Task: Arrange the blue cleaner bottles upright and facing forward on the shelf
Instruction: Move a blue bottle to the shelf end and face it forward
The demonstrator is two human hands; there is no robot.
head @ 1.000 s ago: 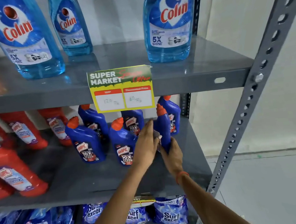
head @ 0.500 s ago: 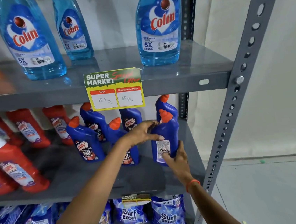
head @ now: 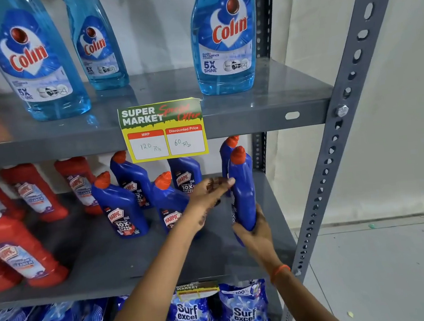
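Observation:
Several dark blue Harpic cleaner bottles with orange caps stand on the middle shelf (head: 127, 263). My right hand (head: 256, 230) grips the base of one blue bottle (head: 243, 191) at the right end, upright, its narrow side toward me and its label turned left. My left hand (head: 208, 193) reaches across with fingers spread, fingertips touching that bottle's left side. Another blue bottle (head: 226, 148) stands just behind it. Three more face forward: front left bottle (head: 120, 211), middle bottle (head: 169, 204) partly hidden by my left hand, back bottle (head: 185, 175).
Red Harpic bottles (head: 24, 253) fill the shelf's left half. Light blue Colin bottles (head: 221, 36) stand on the top shelf, with a price tag (head: 163, 130) hanging from its edge. Surf Excel packs (head: 243, 306) lie below. A grey perforated upright (head: 334, 142) borders the right side.
The held bottle has been turned: its back label faced me half a second ago, and its narrow side faces me now. My left hand moved right onto the bottle.

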